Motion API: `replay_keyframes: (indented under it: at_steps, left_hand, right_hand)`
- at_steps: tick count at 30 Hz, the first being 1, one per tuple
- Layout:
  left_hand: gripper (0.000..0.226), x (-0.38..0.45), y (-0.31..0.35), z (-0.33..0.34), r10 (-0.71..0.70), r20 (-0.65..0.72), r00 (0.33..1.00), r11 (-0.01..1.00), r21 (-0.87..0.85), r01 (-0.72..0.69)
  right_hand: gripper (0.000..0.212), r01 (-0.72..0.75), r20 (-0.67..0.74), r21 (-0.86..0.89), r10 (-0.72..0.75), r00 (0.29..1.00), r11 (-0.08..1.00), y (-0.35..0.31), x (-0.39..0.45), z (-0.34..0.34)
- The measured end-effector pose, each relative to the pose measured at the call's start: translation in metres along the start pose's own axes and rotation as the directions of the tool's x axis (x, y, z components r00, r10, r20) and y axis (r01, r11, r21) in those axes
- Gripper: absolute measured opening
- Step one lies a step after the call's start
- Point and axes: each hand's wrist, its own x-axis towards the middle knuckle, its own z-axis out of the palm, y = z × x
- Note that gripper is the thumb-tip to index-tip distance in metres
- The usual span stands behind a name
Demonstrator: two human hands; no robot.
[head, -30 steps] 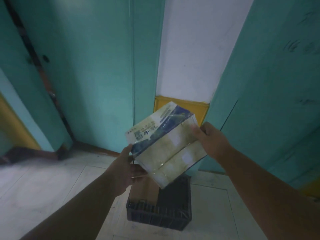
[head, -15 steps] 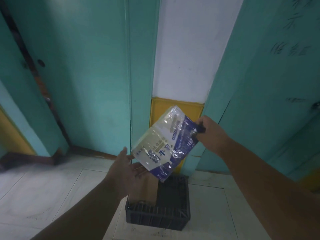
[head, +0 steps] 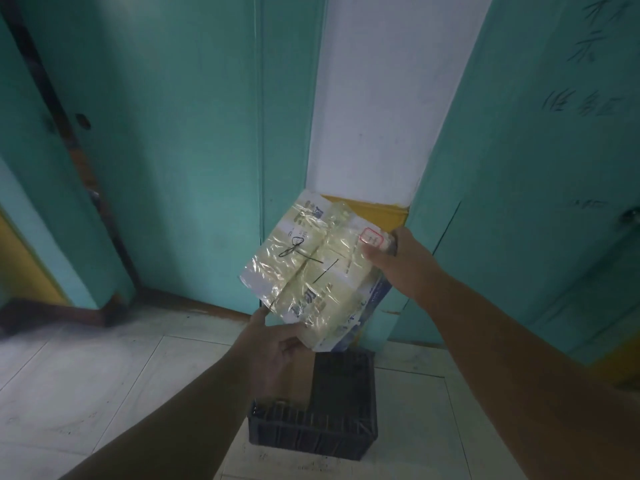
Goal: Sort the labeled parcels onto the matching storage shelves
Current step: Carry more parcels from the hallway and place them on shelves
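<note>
so your right hand (head: 403,263) is clamped on the top right corner of the parcel (head: 320,271), thumb over the taped face by the little red-bordered label (head: 371,235). your left hand (head: 273,344) sits open under its lower edge, fingertips touching. it's tilted in mid-air above the dark crate (head: 332,441) on the tiled floor (head: 104,382).
</note>
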Motion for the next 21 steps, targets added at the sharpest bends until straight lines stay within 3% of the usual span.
replay_keyframes:
  at_steps: [3,6,8,11,14,17,21]
  left_hand:
    - [0.049,0.006,0.006,-0.011,0.018,-0.043,0.999,1.000,-0.004,-0.018]
    - [0.049,0.010,0.017,-0.014,0.020,-0.132,0.991,0.999,-0.025,-0.023]
    - [0.044,0.011,0.024,-0.013,0.038,-0.188,0.981,0.999,-0.026,-0.044]
    - [0.041,0.010,0.035,-0.009,0.070,-0.165,0.984,0.998,0.004,-0.070]
    - [0.031,0.011,0.054,-0.007,0.139,-0.179,0.974,0.987,0.102,-0.122]
    - [0.044,0.012,0.070,-0.009,0.197,-0.057,0.979,0.944,0.282,-0.173]
    - [0.068,0.009,0.064,-0.007,0.131,0.056,0.990,0.942,0.304,-0.142]
  right_hand:
    - [0.028,0.034,0.024,0.016,-0.034,0.999,0.999,0.007,0.001,0.001]
    - [0.023,0.062,0.025,0.024,-0.062,0.998,0.998,0.016,0.002,0.002]
    - [0.024,0.069,0.013,0.023,-0.069,0.998,0.997,0.020,0.002,0.002]
    - [0.028,0.050,0.019,0.028,-0.051,0.999,0.998,0.023,0.002,0.001]
    - [0.045,0.006,0.094,0.152,-0.021,0.995,0.988,0.024,0.002,0.003]
    - [0.055,-0.049,0.171,0.172,0.019,0.985,0.984,0.021,0.000,0.007]
    - [0.061,-0.093,0.085,0.174,0.079,0.993,0.980,0.017,0.001,0.014]
